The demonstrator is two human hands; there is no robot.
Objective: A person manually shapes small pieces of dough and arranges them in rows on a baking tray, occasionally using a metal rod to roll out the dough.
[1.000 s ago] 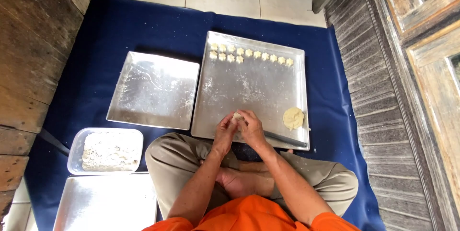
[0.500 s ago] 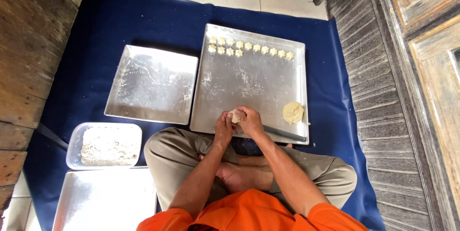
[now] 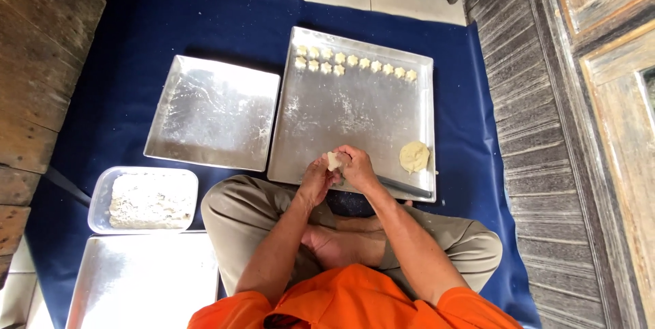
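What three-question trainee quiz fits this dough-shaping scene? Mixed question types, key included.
1. True or false: the small shaped dough pieces lie along the far edge of the large square metal tray.
2. Which lies nearer the flat round lump of pale dough: the left hand or the right hand?
3. Multiple choice: the clear rectangular plastic tub of white crumbly filling sits A) on the large tray, B) on the blue mat by the person's left knee, C) on the tiled floor.

Key: 1 true. 2 the right hand. 3 B. Both hands together pinch a small piece of pale dough.
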